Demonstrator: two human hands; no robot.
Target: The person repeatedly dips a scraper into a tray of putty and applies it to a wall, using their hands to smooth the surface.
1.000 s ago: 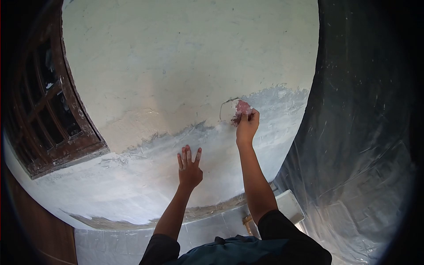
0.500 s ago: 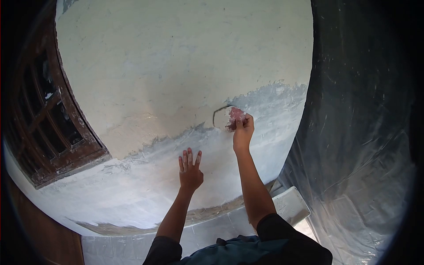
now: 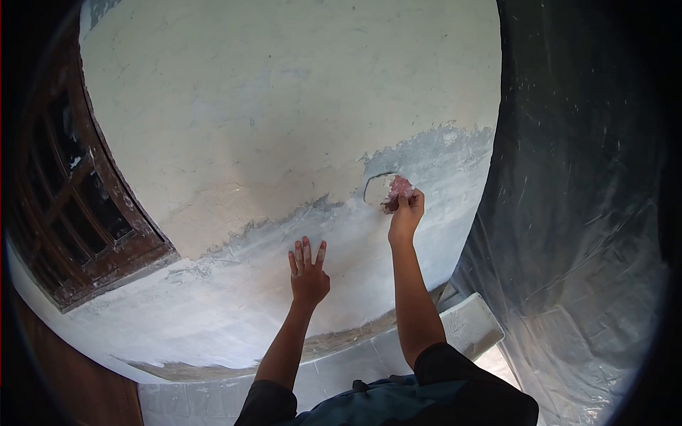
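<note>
My right hand (image 3: 407, 219) pinches a flat putty spreader (image 3: 401, 187) by its edge. Pinkish red shows on the side near my fingers, and the rest is coated in pale putty. Its far edge lies right at the wall (image 3: 284, 128), along the ragged line between the cream upper coat and the grey and white lower part. Lower and to the left, my left hand (image 3: 310, 282) is held up with fingers spread, overlapping the white part of the wall. Nothing is in it, and its fingertips look whitish.
A brown wooden window frame (image 3: 124, 259) with dark panes is set in the wall at left. Clear plastic sheeting (image 3: 568, 284) hangs along the right. A pale, box-like slab (image 3: 472, 326) stands low at right, beside the grey ledge (image 3: 334, 375) under the wall.
My right hand has moved the spreader a little to the right along the wall. My left hand has stayed in nearly the same place, fingers still spread.
</note>
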